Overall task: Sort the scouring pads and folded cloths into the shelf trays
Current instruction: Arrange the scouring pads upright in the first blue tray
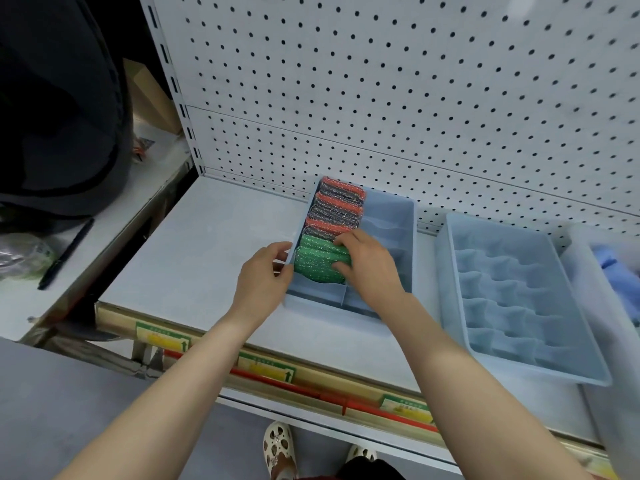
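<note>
A blue divided tray [394, 216] stands on the white shelf. Its left column holds a row of upright scouring pads, red and grey ones [337, 209] at the back and green ones [317, 261] at the front. My right hand [367, 265] curls round the right end of the green pads, fingers over their top edge. My left hand [263, 278] grips the tray's left wall near its front corner. A second blue divided tray [446, 258] lies to the right with nothing in its cells. Blue cloth [609, 268] shows in a translucent bin at the far right.
The pegboard back wall [381, 81] rises behind the trays. The shelf [207, 251] stretches bare left of the tray. A side table at left carries a black pen [65, 254], a plastic bag [20, 254] and a dark bag. Price labels run along the shelf's front rail.
</note>
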`<state>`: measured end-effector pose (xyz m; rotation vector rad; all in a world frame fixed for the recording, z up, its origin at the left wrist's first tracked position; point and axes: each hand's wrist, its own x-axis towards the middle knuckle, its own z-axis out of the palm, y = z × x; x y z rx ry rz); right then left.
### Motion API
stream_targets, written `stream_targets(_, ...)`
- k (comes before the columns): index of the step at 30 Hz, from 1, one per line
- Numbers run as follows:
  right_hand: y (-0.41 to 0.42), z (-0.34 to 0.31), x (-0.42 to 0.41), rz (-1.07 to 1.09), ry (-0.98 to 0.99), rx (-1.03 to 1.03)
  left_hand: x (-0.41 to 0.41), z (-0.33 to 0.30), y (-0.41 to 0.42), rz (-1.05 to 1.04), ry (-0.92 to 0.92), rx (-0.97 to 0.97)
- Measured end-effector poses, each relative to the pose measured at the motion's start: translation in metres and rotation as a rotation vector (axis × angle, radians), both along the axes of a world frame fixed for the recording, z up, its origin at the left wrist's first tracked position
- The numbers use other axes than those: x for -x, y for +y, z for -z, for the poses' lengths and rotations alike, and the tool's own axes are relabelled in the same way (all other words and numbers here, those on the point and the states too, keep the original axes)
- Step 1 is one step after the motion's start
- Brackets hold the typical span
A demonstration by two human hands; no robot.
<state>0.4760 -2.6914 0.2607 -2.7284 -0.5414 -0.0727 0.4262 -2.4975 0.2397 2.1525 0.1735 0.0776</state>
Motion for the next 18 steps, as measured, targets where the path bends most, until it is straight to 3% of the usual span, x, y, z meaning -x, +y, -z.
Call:
stream_targets(5, -0.036, -0.018, 0.006, 0.001, -0.016, -0.006, -0.008, -0.018, -0.015, 0.047, -0.082, -0.193)
stream_targets(9, -0.114, -0.044, 0.02, 0.131, -0.079, -0.117, -0.022, -0.045, -0.06, 0.152, -0.181, -0.306)
stream_targets(14, -0.254, -0.081, 0.048, 0.419, -0.191, -0.213, -0.041, -0.072, -0.162, 0.329, -0.257, -0.254)
stream_targets(18, -0.386, -0.098, 0.066, 0.682, -0.11, -0.026, -0.046, -0.085, -0.275, 0.501, -0.297, -0.198)
